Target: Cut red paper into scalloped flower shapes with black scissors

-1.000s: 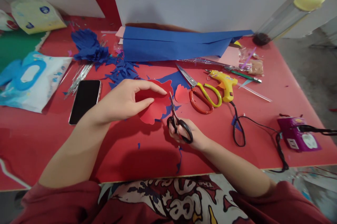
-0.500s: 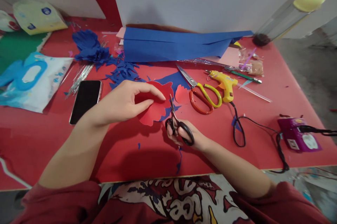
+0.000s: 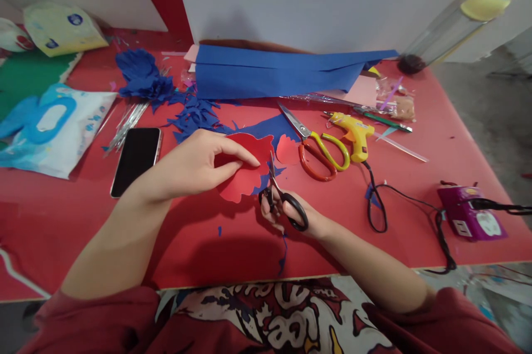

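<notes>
Between thumb and fingers, my left hand (image 3: 210,161) pinches a red paper cutout (image 3: 236,185) with a wavy edge. Blue paper shows beneath the cutout's right side. My right hand (image 3: 291,213) is closed around the black handles of small scissors (image 3: 272,174). Their blades point upward, close to the cutout's right edge; whether they touch it I cannot tell. A smaller red paper petal (image 3: 286,149) lies on the table just right of the blades. Larger scissors (image 3: 318,149) with red and yellow handles rest beyond it.
On the red table (image 3: 394,188) are a yellow glue gun (image 3: 353,133) with a black cord, a purple power box (image 3: 471,213), a phone (image 3: 136,161) and a wipes pack (image 3: 58,127). Blue paper scraps (image 3: 195,118), a blue paper flower (image 3: 143,77) and folded blue paper (image 3: 270,74) lie behind.
My left hand and the red cutout have shifted slightly down, toward me. The scissors have barely moved and stay beside the cutout's edge.
</notes>
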Demonstrator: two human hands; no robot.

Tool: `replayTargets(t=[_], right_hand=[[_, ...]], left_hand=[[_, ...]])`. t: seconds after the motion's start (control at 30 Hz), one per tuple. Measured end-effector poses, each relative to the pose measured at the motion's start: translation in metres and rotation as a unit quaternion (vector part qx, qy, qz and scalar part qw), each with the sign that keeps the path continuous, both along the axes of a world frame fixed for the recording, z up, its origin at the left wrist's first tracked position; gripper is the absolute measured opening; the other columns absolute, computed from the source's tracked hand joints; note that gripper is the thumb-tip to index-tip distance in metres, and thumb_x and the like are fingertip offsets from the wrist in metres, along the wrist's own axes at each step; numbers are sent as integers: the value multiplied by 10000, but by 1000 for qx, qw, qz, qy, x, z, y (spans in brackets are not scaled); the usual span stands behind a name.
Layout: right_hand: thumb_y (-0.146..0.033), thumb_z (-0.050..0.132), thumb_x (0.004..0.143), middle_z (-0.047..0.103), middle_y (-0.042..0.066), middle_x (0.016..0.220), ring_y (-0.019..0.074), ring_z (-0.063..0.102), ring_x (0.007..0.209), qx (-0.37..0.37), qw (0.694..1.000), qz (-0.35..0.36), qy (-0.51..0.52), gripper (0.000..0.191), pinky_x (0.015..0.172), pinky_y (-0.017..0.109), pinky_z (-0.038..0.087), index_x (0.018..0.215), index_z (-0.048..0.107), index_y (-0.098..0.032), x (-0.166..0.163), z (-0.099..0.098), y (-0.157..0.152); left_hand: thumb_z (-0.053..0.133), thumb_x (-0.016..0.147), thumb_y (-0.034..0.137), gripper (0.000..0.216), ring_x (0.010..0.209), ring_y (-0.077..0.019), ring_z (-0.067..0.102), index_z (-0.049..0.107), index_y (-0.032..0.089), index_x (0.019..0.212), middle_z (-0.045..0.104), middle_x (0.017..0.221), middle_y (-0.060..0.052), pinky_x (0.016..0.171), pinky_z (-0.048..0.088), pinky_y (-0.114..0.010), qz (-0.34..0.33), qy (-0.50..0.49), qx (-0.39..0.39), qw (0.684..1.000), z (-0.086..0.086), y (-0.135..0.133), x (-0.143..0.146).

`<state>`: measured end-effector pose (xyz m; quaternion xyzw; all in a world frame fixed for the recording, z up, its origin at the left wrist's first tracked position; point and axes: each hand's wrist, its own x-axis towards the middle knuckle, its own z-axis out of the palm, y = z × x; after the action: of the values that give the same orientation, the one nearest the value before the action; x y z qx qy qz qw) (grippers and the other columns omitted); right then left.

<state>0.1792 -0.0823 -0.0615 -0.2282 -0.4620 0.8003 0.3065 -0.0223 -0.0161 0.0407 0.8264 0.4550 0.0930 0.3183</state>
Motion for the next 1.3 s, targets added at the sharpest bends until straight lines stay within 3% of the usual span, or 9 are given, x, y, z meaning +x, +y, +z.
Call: replayTargets(t=[0.67,0.87,1.3], right_hand=[[-644,530,778,378,-58,610,49,363,441,-23,1000,17,-10,489,416,203,283,750,422,-168,0,-1,-1],[-653,503,788,372,-56,600,56,365,451,1,999,14,-31,491,407,201,277,719,403,-176,1,-1,1],[-655,478,803,364,-54,589,60,350,449,24,999,5,-41,489,412,204,277,711,394,-183,1,3,2]], left_hand=[[457,767,182,319,678,-92,647,739,196,916,742,823,14,709,473,-166,-20,1,-1,1000,-1,2,-1],[455,764,202,321,676,-93,642,737,223,917,742,826,25,731,477,-174,-2,22,25,999,-1,1,-3],[455,770,197,322,727,-104,657,732,214,934,745,886,18,762,481,-180,4,22,8,1000,0,1,1]])
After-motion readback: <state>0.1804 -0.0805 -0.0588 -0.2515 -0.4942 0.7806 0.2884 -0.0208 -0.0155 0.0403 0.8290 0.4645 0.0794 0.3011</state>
